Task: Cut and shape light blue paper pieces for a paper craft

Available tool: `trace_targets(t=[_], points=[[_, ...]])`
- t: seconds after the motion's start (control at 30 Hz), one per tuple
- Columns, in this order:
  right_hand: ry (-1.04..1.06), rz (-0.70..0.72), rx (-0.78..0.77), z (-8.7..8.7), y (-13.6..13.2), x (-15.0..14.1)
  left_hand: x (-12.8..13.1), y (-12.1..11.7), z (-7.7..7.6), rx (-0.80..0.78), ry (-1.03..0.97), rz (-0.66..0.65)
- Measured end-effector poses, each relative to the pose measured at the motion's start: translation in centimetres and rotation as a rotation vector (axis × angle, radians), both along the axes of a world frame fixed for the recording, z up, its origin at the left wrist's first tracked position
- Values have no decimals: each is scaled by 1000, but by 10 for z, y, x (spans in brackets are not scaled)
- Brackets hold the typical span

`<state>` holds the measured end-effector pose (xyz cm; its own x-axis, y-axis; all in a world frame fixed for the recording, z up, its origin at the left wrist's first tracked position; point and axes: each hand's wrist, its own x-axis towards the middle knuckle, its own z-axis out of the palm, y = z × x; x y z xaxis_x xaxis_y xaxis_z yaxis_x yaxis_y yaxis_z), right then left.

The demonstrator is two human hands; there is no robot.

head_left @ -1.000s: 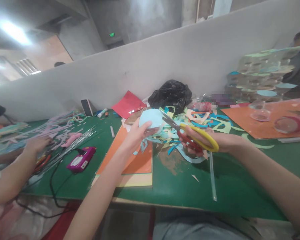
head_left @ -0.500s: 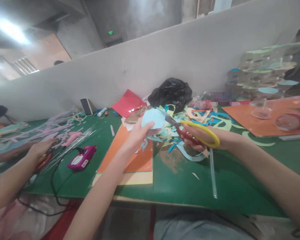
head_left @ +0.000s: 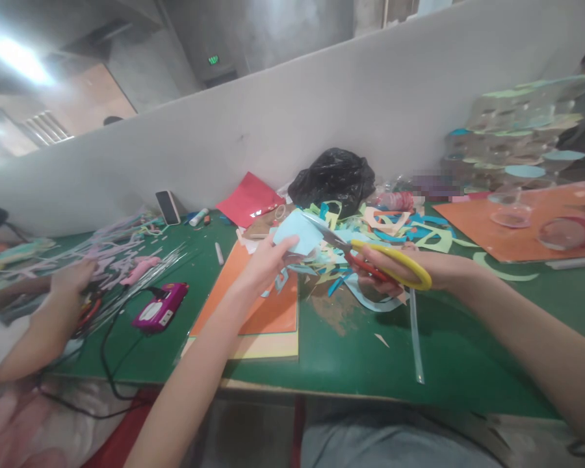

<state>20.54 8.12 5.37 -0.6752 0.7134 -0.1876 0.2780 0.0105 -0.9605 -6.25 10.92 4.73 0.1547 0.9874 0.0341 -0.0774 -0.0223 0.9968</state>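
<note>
My left hand [head_left: 264, 263] pinches a piece of light blue paper [head_left: 296, 235] held above the green table [head_left: 351, 354]. My right hand [head_left: 409, 270] grips scissors with yellow and red handles [head_left: 387, 265]; the blades point left and reach into the blue paper's right edge. Below both hands lies a heap of coloured paper scraps [head_left: 370, 244]. Orange and yellow sheets [head_left: 268, 322] lie flat under my left forearm.
Another person's hands [head_left: 68, 279] work at the left among pink strips, near a magenta glue gun [head_left: 160, 308] with a black cord. A black bag [head_left: 332, 179], red paper [head_left: 249, 200] and a phone [head_left: 167, 207] stand by the grey partition. An orange sheet [head_left: 511, 231] holds clear dishes at the right.
The blue paper has turned in my left hand, showing a squarer edge, and the scissors have moved further into it. The other person's hand at the left shifted slightly.
</note>
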Motion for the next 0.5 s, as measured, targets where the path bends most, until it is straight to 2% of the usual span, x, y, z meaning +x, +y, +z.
trace_targets(t=[0.07, 0.23, 0.37, 0.5], points=[[48, 58, -103, -7, 7, 1, -1, 0, 0, 2, 1, 5], [52, 22, -39, -21, 16, -1, -1, 2, 2, -9, 4, 2], [-37, -45, -35, -16, 11, -7, -2, 6, -2, -45, -40, 53], [-36, -23, 49, -9, 6, -6, -4, 10, -10, -38, -106, 67]])
